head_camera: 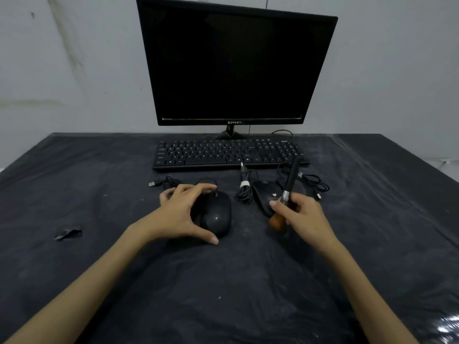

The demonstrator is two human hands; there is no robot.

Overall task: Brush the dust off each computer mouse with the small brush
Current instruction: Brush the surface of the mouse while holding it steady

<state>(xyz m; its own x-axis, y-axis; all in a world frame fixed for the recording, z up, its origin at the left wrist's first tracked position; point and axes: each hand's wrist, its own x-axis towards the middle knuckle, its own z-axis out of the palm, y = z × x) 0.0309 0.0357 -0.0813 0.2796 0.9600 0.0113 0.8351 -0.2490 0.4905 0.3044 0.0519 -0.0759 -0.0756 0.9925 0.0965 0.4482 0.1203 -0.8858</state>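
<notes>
Item: small brush (285,194), held in the right hand (301,217) above the right side of the table (99,244). Long axis runs near to far, leaning slightly right; black handle end points away toward the keyboard (229,152), brown bristle tuft points down and toward the person, hanging just above the dark table cover. A silver ferrule joins handle to tuft. Right-hand fingers are curled together and pinch the brush around the ferrule. Item: left mouse (214,213), black, glossy, resting on the table left of centre, long axis near to far, cable end pointing away toward the keyboard. The left hand (180,214) cups it from its left side, fingers spread: thumb at the near end of the mouse, forefinger arched over the far end; whether the palm touches the shell cannot be told. Item: middle mouse (264,197), black, lying just beyond the brush tuft and partly hidden by the right hand, long axis tilted toward the far left. A bundled cable (244,188) lies between the two mice. Further loose cable (315,183) lies to the right of the brush handle. Item: monitor (236,65), dark screen, standing behind the keyboard against the wall.
</notes>
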